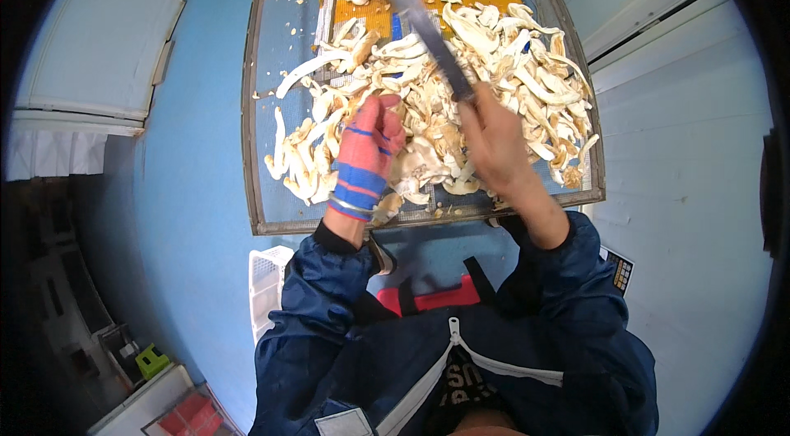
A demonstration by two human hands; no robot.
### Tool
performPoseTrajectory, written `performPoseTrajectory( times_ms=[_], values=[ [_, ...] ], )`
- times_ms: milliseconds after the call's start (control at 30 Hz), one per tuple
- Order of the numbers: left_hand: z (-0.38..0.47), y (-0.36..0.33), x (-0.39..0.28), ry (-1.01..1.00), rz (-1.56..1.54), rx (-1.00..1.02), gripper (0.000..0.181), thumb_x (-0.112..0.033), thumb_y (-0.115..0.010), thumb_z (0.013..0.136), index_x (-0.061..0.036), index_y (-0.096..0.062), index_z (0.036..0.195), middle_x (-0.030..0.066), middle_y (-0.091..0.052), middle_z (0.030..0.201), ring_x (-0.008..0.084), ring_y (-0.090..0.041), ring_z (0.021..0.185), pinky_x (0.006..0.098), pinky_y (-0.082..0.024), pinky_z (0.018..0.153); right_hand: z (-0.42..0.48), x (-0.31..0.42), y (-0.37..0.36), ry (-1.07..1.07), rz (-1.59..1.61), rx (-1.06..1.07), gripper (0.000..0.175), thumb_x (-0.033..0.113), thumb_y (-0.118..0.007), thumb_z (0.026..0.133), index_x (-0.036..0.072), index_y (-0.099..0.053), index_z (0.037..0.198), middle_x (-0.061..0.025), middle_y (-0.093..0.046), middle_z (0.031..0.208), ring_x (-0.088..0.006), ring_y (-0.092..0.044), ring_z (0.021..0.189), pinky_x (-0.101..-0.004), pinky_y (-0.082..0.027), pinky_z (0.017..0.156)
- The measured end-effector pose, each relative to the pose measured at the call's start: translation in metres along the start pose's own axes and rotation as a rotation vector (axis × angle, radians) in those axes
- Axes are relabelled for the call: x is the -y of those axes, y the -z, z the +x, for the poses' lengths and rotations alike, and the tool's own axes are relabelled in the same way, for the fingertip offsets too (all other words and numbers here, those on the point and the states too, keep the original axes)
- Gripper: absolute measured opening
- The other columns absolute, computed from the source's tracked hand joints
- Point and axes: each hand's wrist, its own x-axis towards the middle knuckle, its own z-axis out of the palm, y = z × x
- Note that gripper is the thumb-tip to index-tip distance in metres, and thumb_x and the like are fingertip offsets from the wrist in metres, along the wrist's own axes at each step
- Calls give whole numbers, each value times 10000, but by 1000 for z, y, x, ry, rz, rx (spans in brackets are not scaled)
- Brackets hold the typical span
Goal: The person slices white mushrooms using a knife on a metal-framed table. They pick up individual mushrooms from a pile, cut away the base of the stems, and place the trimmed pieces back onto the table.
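Observation:
My bare right hand [498, 143] grips the handle of a long-bladed knife [426, 29], whose blade slants up and left above the mushroom pieces. To its left is my left hand [365, 152] in a pink and blue knitted glove. The left fingers are curled in, and I cannot tell whether they hold anything. Under both hands lies a heap of cream-coloured sliced mushrooms [543, 78], some with brown edges. A larger mushroom piece [419, 161] sits just right of the glove. The slices are spread over a framed mesh screen [249, 127].
Yellow and blue sheeting [364, 19] shows among slices toward the far end. A white plastic basket [265, 288] stands on the blue floor [191, 189] at my left. Close by on the right is a pale wall [685, 189]. A green stool [151, 362] is at lower left.

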Motion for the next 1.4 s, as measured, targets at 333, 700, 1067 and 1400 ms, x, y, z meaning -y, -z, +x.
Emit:
performPoseTrajectory(
  times_ms=[333,700,1067,1400],
  values=[
    [-28,15,17,-427,1496,420,564,-212,-777,652,-76,-562,1155,128,-561,1120,266,-532,1033,353,-424,890,4,-68,9,-152,-38,-15,187,150,-488,848,-22,-501,921,-170,-527,616,-298,-540,572,-389,-412,548],
    [-9,13,42,-180,872,104,405,-4,-556,768,-8,-518,1171,147,-616,1013,250,-618,919,296,-503,750,1,-66,11,-279,167,128,230,128,-445,822,-17,-470,999,-158,-556,674,-295,-556,596,-396,-442,578],
    [-2,31,39,70,88,221,290,-64,-532,809,-8,-565,1092,87,-604,936,134,-554,767,237,-445,685,-12,-18,-22,-147,236,220,374,224,-652,770,-14,-554,1042,-87,-616,753,-154,-568,669,-308,-459,629],
    [-25,-13,40,-362,622,13,624,-240,-583,868,-18,-302,1378,117,-529,1137,130,-535,908,257,-453,802,-8,-25,-26,-335,396,127,274,183,-614,754,-31,-580,922,-126,-622,662,-183,-607,616,-307,-464,589]
  ],
)
